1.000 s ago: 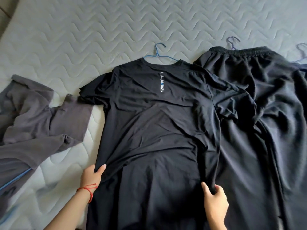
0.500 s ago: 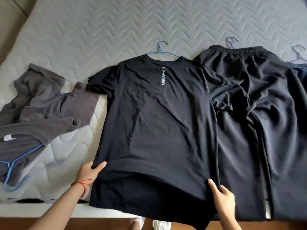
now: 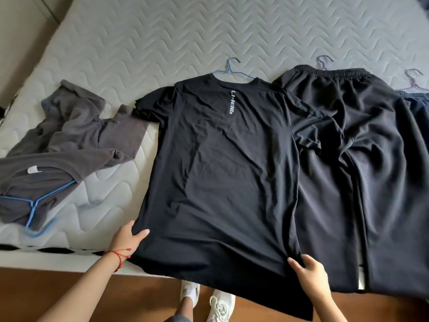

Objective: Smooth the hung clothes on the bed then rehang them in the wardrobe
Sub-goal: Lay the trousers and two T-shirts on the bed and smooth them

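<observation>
A black T-shirt (image 3: 222, 173) with white lettering lies flat on the bed, back side up, on a blue hanger (image 3: 231, 70) whose hook sticks out past the collar. Its hem hangs over the mattress edge. My left hand (image 3: 126, 237) pinches the shirt's lower left side near the hem. My right hand (image 3: 310, 274) grips the lower right side. To the right lie black trousers (image 3: 362, 159) on a purple hanger (image 3: 325, 61). A crumpled grey garment (image 3: 69, 140) on another blue hanger (image 3: 34, 205) sits at the left.
The quilted grey mattress (image 3: 209, 31) extends far behind the clothes. A third dark garment (image 3: 420, 105) with a purple hanger (image 3: 414, 79) shows at the right edge. Wooden floor (image 3: 46, 289) and my white shoes (image 3: 220, 305) are below the bed edge.
Both hands pulled the T-shirt's lower sides toward me, flattening the bunched folds across its middle. The hem now hangs over the bed edge, and my view has drawn back.
</observation>
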Demonstrator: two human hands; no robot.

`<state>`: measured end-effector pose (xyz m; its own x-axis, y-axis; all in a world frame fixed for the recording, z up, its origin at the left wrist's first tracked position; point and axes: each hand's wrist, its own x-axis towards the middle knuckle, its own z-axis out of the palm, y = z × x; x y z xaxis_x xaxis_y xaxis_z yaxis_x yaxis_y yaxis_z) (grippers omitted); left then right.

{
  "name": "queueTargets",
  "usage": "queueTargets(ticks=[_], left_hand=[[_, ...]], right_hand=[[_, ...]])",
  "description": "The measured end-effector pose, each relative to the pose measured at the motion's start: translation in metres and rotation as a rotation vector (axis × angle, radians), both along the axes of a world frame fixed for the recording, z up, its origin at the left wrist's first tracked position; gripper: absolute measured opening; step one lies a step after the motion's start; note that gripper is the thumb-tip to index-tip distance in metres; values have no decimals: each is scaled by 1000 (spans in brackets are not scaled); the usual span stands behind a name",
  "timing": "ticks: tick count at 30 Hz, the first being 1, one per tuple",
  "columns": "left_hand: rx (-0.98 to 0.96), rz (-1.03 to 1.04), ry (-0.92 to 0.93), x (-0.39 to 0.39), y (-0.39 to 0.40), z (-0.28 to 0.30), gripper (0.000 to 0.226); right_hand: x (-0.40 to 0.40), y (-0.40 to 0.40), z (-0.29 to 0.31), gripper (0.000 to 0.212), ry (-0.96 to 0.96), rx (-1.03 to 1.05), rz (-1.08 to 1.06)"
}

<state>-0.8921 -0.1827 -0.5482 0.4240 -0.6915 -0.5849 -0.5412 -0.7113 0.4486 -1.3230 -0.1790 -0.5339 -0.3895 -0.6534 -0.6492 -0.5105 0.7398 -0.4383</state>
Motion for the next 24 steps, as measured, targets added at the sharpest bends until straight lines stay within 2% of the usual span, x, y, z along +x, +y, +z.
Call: queueTargets(ticks=[2, 4, 7, 9, 12, 15, 17, 20, 24], left_hand=[[78, -5, -72, -3, 8, 3, 49], [114, -3, -69, -8, 19, 6, 50], [71, -10, -60, -12, 32, 10, 44], [28, 17, -90, -12, 39, 13, 40], [-31, 44, -98, -11, 50, 21, 35], [-105, 50, -95, -2, 59, 27, 30], [-153, 92, -108, 14, 62, 30, 27], [-271, 110, -173, 52, 66, 26, 27], [-340, 129, -227, 128, 67, 18, 28]], right_hand=[[-2, 2, 9, 18, 125, 26, -5], [0, 6, 15, 23, 206, 31, 12], [11, 8, 18, 36, 254, -43, 102], [25, 9, 20, 37, 264, -101, 167], [61, 6, 27, 36, 204, -134, 270], [114, 3, 38, 37, 138, -112, 452], [156, 1, 42, 36, 99, -170, 563], [215, -5, 38, 39, 84, -295, 787], [301, -30, 35, 36, -6, -262, 906]])
